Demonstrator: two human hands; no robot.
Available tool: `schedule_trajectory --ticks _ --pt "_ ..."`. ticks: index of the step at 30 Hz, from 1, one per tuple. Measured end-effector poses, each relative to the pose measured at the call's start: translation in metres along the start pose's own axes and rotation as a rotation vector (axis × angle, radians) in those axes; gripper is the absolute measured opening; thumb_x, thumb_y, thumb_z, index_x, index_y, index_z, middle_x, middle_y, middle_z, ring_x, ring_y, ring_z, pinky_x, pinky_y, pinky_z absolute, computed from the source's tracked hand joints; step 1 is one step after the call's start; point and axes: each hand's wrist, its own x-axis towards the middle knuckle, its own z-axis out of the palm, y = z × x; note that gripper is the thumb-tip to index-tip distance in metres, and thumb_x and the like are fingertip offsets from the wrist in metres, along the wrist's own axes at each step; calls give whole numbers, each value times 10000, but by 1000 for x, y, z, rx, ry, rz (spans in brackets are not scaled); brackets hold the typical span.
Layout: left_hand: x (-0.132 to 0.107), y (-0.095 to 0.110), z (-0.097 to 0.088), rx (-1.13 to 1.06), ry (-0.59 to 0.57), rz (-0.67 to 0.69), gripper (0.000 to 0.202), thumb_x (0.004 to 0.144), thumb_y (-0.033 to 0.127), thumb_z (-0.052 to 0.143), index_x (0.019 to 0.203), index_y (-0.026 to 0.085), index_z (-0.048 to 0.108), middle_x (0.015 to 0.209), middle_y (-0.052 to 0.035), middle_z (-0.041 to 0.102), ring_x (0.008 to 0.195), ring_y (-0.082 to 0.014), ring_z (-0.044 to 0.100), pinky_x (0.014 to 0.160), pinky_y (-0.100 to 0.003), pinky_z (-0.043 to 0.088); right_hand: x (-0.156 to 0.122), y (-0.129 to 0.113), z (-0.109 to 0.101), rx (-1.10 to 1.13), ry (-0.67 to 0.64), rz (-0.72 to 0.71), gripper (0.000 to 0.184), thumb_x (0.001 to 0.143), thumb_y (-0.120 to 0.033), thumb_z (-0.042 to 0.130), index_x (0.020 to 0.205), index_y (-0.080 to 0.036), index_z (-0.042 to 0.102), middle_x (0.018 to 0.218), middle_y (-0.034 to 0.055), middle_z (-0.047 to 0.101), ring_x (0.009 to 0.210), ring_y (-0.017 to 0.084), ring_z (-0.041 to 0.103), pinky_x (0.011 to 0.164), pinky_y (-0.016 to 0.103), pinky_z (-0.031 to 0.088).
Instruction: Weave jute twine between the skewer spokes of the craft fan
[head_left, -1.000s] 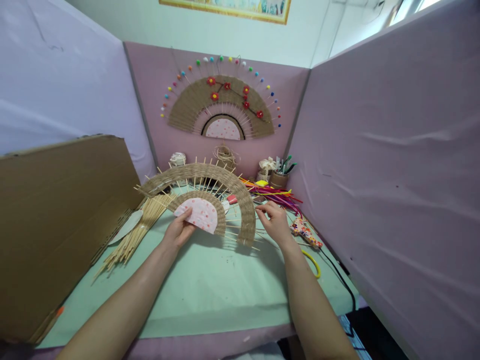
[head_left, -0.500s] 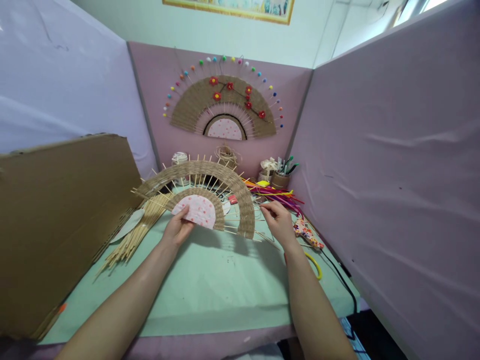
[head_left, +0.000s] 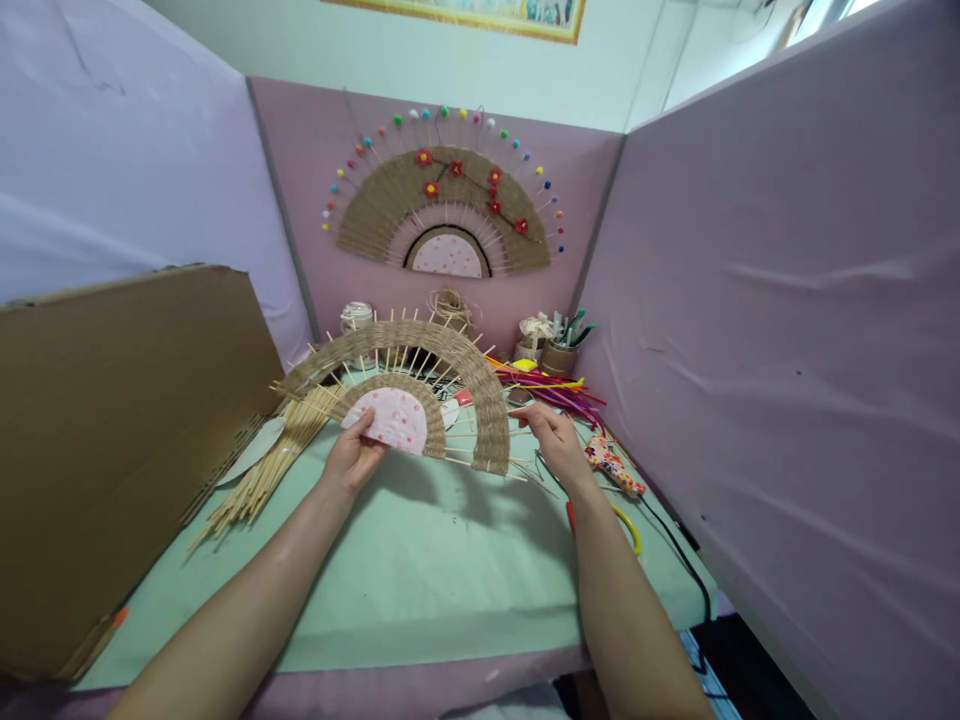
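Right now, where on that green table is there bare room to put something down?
The widest bare stretch of the table is the near part, between the forearms, down to the front edge. A narrower strip lies between the stick bundle and the left hand, which holds the fan. The back and right side are crowded with coloured strips and cups.

Craft booth, pink partitions (head_left: 787,300), finished fan (head_left: 444,215) displayed, stick bundle (head_left: 270,470)

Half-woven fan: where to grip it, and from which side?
Best grip the pink half-disc hub of the fan from its flat near edge, as the left hand does. It is solid there; the outer band bristles with skewer tips and bare spokes. The right hand pinches the band's right end.
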Motion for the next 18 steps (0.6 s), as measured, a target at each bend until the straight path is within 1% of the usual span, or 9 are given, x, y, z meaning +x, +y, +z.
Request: schedule_trajectory --ticks 3,6,8,10,12,18 --pt "-1 0 1 2 -13 19 369 894 41 463 1226 146 585 968 -97 736 862 -166 708 917 -329 535 0 1 2 -49 -15 -22 375 921 -434 434 867 -187 712 773 41 594 769 171 558 701 292 415" --pt "-2 1 3 9 -11 51 349 889 30 465 1198 122 598 966 -97 735 886 -162 703 959 -340 508 -1 6 5 -190 40 -50 315 904 -414 493 839 -182 695 763 41 596 732 165 539 667 289 399" --pt "-2 1 3 7 0 68 343 886 25 468 1191 109 599 976 -102 732 902 -161 698 982 -348 490 -2 8 6 -300 74 -82 276 895 -383 522 806 -179 685 754 42 601 716 162 529 670 293 391" --pt "-2 2 3 3 12 75 336 886 30 472 1187 106 601 985 -105 730 911 -162 695 993 -355 482 -2 9 7 -364 86 -108 243 890 -348 536 789 -179 679 751 43 607 711 162 529 679 296 391" --pt "0 3 2 -1 24 81 330 887 36 474 1181 113 604 988 -104 729 911 -162 694 997 -360 478 -3 9 8 -377 69 -120 222 888 -322 539 784 -182 676 745 43 609 702 160 530 673 294 393" --pt "5 3 -2 -23 19 94 355 875 32 485 1201 117 595 1023 -118 719 960 -182 683 986 -367 488 -6 1 8 -352 -42 -160 206 897 -293 524 825 -190 687 755 44 605 740 168 545 691 298 400"
